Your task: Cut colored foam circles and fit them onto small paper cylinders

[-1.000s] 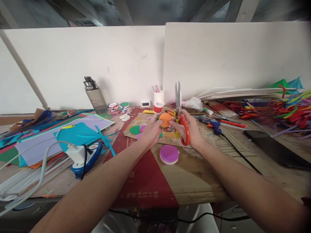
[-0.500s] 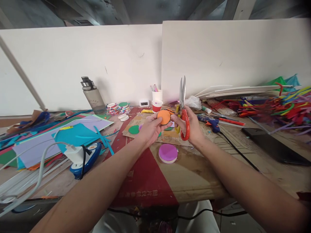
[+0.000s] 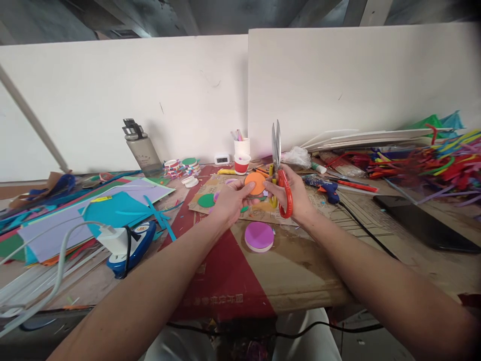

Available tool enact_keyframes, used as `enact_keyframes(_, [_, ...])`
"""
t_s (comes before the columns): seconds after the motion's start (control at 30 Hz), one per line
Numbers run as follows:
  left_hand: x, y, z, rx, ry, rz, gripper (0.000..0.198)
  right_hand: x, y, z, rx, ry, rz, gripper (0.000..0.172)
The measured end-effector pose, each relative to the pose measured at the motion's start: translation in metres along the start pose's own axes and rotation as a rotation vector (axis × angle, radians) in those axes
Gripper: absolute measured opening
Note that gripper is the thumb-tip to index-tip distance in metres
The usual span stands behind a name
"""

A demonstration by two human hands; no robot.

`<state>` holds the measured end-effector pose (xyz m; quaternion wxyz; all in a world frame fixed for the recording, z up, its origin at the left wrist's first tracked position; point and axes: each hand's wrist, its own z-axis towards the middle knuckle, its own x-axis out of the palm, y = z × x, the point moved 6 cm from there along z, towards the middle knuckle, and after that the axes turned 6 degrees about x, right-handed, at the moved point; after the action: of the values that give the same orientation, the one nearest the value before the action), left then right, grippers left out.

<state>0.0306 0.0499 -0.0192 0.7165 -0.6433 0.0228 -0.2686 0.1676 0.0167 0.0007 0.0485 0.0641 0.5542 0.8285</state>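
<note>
Between my hands, above the table, is an orange disc (image 3: 254,184). My left hand (image 3: 232,201) pinches its left side with the thumb on top. My right hand (image 3: 293,193) is closed around the red and yellow handles of a pair of scissors (image 3: 284,195), whose blades point upward, slightly apart. The right thumb and fingertips also meet the disc's right edge. Below, a purple-topped round piece (image 3: 259,235) with a pale side lies on the cardboard. A green disc (image 3: 206,201) rests to the left on a brown paper sheet (image 3: 255,214).
At left lie coloured sheets (image 3: 56,220) and a blue power strip (image 3: 141,240) with a white plug. A bottle (image 3: 143,148) stands behind. Paper cups (image 3: 242,163) are at the back. A glue gun (image 3: 328,190), a dark phone-like slab (image 3: 421,223) and tangled pipe cleaners (image 3: 413,165) are at right.
The scissors' blades have swung slightly left as my right hand shifted a little left. The orange disc has hardly moved and is still held.
</note>
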Motion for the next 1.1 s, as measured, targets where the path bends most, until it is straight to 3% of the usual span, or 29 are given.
enact_keyframes(0.2, [-0.008,-0.004,0.006,0.145,-0.002,0.131,0.034,0.004,0.002,-0.002,-0.032,-0.008,0.022,0.055])
enact_keyframes(0.4, [-0.008,-0.006,0.007,0.206,0.013,0.296,0.03,0.003,0.008,-0.003,-0.053,-0.049,-0.014,0.052])
enact_keyframes(0.53, [-0.005,-0.011,0.003,0.241,0.002,0.29,0.027,0.002,0.008,-0.003,-0.05,-0.053,-0.045,0.051])
enact_keyframes(0.83, [0.009,0.0,-0.002,0.075,0.032,-0.132,0.035,0.006,0.001,-0.004,-0.027,-0.049,0.027,0.05])
enact_keyframes(1.0, [0.003,-0.002,0.004,-0.012,0.049,-0.164,0.03,0.009,-0.002,-0.003,0.026,0.007,0.157,0.045])
enact_keyframes(1.1, [-0.005,-0.005,0.007,-0.067,0.04,-0.14,0.031,0.003,-0.003,-0.001,0.051,-0.034,0.224,0.044])
